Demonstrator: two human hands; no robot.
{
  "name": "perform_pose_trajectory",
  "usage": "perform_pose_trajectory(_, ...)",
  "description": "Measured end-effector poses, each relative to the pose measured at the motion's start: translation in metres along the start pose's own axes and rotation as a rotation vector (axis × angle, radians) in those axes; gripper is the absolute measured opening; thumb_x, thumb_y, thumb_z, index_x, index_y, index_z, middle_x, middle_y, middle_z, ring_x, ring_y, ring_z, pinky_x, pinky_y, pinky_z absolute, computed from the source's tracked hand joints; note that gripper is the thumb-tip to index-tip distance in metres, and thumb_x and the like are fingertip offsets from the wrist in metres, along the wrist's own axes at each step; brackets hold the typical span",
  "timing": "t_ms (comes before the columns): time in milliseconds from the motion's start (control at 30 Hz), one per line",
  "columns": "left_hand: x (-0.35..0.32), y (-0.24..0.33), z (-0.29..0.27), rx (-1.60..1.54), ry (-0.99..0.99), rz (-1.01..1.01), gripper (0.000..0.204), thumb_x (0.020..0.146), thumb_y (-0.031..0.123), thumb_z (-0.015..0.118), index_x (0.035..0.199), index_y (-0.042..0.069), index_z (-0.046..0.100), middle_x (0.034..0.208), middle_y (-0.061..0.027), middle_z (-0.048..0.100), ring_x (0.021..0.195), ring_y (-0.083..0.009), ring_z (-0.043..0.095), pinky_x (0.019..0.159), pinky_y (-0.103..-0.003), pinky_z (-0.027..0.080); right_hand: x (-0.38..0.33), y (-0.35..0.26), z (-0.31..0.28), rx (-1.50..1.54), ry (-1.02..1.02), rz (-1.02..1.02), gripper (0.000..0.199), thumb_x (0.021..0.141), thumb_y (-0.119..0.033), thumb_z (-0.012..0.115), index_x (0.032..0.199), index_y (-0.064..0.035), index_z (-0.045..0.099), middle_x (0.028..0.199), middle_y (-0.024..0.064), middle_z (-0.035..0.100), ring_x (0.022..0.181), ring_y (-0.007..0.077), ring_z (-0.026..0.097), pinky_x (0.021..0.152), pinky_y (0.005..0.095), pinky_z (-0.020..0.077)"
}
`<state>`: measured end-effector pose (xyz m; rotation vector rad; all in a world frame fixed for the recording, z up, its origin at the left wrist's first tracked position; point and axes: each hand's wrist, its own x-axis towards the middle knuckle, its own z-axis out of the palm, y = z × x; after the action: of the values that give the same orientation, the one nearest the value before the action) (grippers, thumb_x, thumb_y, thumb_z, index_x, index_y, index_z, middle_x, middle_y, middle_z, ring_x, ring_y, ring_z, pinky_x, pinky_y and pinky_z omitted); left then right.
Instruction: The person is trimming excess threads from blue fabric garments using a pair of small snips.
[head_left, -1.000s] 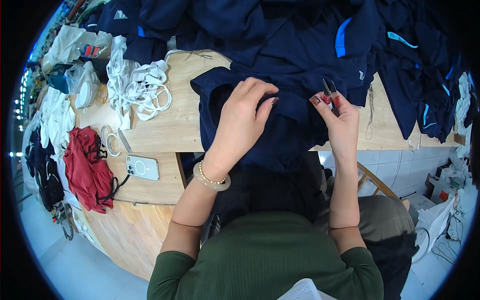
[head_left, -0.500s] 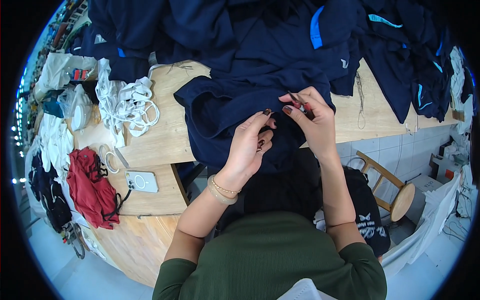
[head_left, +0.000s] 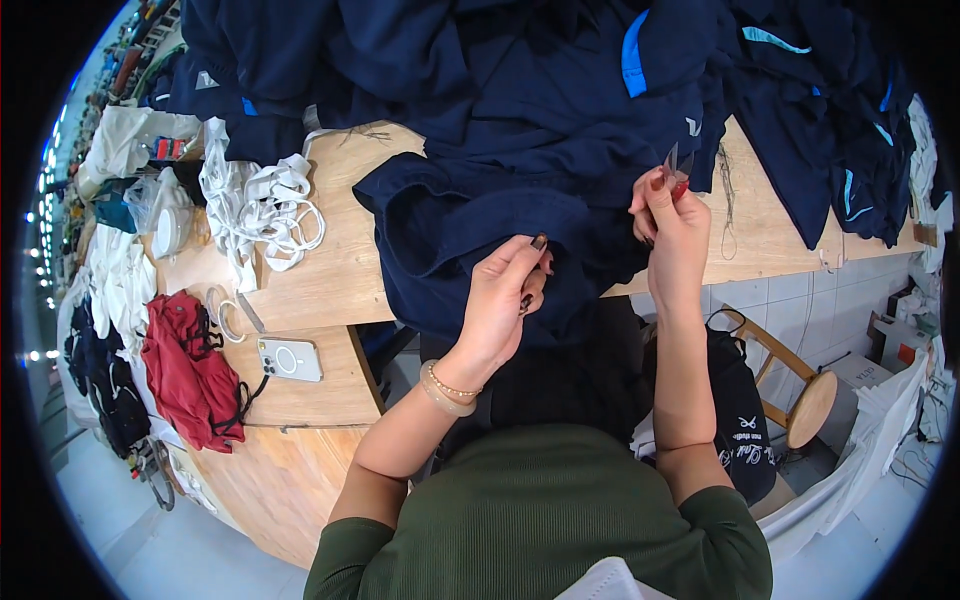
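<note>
A navy garment (head_left: 470, 225) lies bunched at the table's front edge, a round, band-edged opening showing at its left. Over its middle is my left hand (head_left: 505, 295), closed with thumb and fingertips together; whatever they pinch is too small or hidden to make out. Farther right, my right hand (head_left: 675, 230) is closed on small thread snips (head_left: 674, 164). The pointed blades stick up past my fingers, slightly apart, near the garment's right end. Most of the snips' handle is hidden in my grip.
More navy garments (head_left: 400, 60) heap across the back. White straps (head_left: 270, 200), a phone (head_left: 290, 360) and a red cloth bag (head_left: 190, 370) lie to the left. Loose dark threads (head_left: 727, 190) lie on the wooden tabletop (head_left: 760, 225). A wooden stool (head_left: 810, 408) is tipped at right.
My right hand has moved right, away from my left, and the snips' blades now point upward. My left hand has shifted slightly down and stays closed.
</note>
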<state>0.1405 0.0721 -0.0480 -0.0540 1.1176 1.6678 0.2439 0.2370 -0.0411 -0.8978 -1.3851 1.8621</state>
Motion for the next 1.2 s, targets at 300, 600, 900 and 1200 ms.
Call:
perform_pose_trajectory(300, -0.018, -0.002, -0.001, 0.418, 0.001, 0.154, 0.024, 0.099, 0.015, 0.052, 0.085, 0.001, 0.065, 0.063, 0.0040, 0.050, 0.053, -0.0005, 0.038, 0.048, -0.018, 0.029, -0.011, -0.005, 0.025, -0.309, -0.238, 0.182, 0.018, 0.083, -0.005, 0.072, 0.098, 0.0045, 0.068, 0.077, -0.0013, 0.061, 0.075, 0.0052, 0.054, 0.070, 0.0192, 0.0439)
perform_pose_trajectory(600, -0.009, 0.088, -0.057, 1.344, 0.543, 0.962, 0.035, 0.079, 0.007, 0.071, 0.113, 0.006, 0.063, 0.100, -0.0087, 0.054, 0.087, -0.0218, 0.054, 0.074, -0.031, 0.045, -0.020, -0.022, 0.002, -0.430, -0.078, -0.319, 0.022, 0.082, -0.004, 0.072, 0.103, 0.0017, 0.068, 0.090, 0.0044, 0.059, 0.078, 0.0097, 0.059, 0.069, 0.0239, 0.0493)
perform_pose_trajectory(900, 0.021, 0.099, -0.086, 1.336, 0.571, 0.593, 0.023, 0.085, 0.008, 0.066, 0.108, 0.005, 0.071, 0.096, -0.0111, 0.065, 0.077, -0.0184, 0.062, 0.067, -0.032, 0.050, -0.011, 0.004, -0.032, -1.020, 0.195, -0.370, 0.028, 0.083, -0.001, 0.065, 0.109, -0.0083, 0.066, 0.095, 0.0055, 0.063, 0.075, 0.0190, 0.061, 0.070, 0.0258, 0.0483)
perform_pose_trajectory(1200, -0.024, 0.163, -0.140, -0.251, 0.056, 0.178, 0.022, 0.093, 0.016, 0.054, 0.106, 0.001, 0.065, 0.105, -0.0115, 0.070, 0.095, -0.0242, 0.067, 0.085, -0.037, 0.055, 0.037, -0.042, -0.077, 0.621, 0.179, 0.256, 0.019, 0.096, -0.016, 0.058, 0.110, -0.0043, 0.060, 0.100, 0.0031, 0.065, 0.093, 0.0165, 0.063, 0.085, 0.0300, 0.0491)
